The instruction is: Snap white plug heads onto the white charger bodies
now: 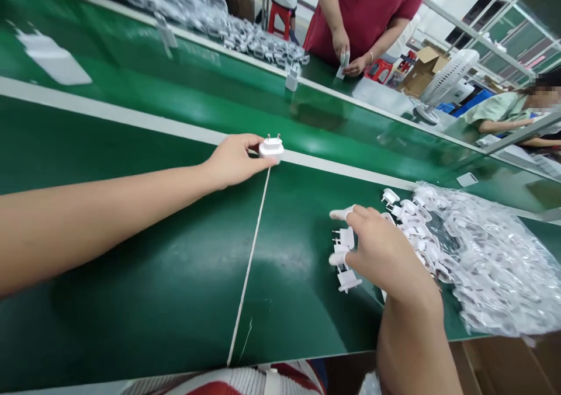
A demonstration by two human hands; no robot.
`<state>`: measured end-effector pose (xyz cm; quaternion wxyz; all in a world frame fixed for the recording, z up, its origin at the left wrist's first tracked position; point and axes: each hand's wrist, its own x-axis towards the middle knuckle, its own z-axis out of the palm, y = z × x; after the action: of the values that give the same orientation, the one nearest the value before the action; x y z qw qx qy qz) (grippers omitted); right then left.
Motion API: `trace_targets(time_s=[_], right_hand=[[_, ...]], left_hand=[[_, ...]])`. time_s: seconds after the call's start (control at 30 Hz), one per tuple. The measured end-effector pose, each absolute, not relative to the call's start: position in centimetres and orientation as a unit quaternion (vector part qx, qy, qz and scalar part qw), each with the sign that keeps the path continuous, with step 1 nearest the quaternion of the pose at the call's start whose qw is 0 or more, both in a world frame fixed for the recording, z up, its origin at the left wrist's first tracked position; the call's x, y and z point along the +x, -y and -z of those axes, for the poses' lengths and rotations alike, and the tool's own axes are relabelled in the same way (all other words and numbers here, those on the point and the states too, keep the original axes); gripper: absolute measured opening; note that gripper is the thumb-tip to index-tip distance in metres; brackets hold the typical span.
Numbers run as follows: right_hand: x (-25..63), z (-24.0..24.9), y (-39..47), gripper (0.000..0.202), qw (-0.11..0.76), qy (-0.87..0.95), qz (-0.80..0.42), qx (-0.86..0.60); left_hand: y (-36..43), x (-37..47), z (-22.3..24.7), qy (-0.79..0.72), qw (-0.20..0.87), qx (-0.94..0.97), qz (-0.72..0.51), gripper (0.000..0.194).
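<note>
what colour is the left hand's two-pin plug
The two-pin plug has a white body; head view.

Single head-worn view, looking forward and down across green bench (175, 301). Wearer's striped clothing (228, 381) at bottom edge. Left hand (232, 161) near center, right hand (385, 249) lower right, both close. Red-shirted co-worker (372, 15) farther off, cut by top edge.

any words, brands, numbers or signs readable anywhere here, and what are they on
None can be read.
White plug in the left hand: no lettering I can make out.
Loose plugs by the right hand: too small to show any print.
Clear plastic bag: no legible label through the glare.
Cardboard box and fan in the background: too small and blurred to read any marking.
</note>
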<state>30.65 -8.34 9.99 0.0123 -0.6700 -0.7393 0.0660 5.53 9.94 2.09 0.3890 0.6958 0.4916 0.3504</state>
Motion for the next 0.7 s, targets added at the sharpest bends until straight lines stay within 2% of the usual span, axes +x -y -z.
trace_targets(time_s=[0.1, 0.2, 0.33, 0.4, 0.5, 0.57, 0.63, 0.7], right_hand=[[30.5, -9.3, 8.0, 0.066, -0.055, 0.725, -0.088, -0.681], [30.1, -8.5, 7.3, 0.055, -0.034, 0.704, -0.122, -0.699], [30.0, -8.0, 6.7, 0.049, -0.01, 0.699, -0.124, -0.705], [30.4, -8.1, 6.7, 0.045, 0.012, 0.696, -0.12, -0.708], [31.5, -8.7, 6.8, 0.035, 0.075, 0.672, -0.104, -0.73], [32.2, -9.1, 6.8, 0.028, 0.149, 0.64, -0.094, -0.748], [32.5, -9.3, 6.7, 0.022, 0.253, 0.608, -0.131, -0.742], [31.9, -9.0, 6.5, 0.019, 0.341, 0.58, -0.217, -0.708]], left_hand=[[-15.4, 5.0, -1.6, -0.593, 0.277, 0.665, -0.36, 0.037], [-19.0, 4.7, -1.1, -0.636, 0.212, 0.651, -0.357, 0.038], [-20.6, 4.3, -0.5, -0.655, 0.197, 0.642, -0.348, 0.038], [-20.6, 4.2, -0.5, -0.66, 0.201, 0.635, -0.347, 0.049], [-19.0, 4.3, -0.4, -0.679, 0.176, 0.615, -0.36, 0.078], [-16.3, 4.6, -0.1, -0.674, 0.143, 0.624, -0.37, 0.087], [-12.5, 5.0, 0.2, -0.624, 0.132, 0.671, -0.377, 0.084], [-8.1, 5.4, 0.4, -0.539, 0.177, 0.729, -0.384, 0.073]])
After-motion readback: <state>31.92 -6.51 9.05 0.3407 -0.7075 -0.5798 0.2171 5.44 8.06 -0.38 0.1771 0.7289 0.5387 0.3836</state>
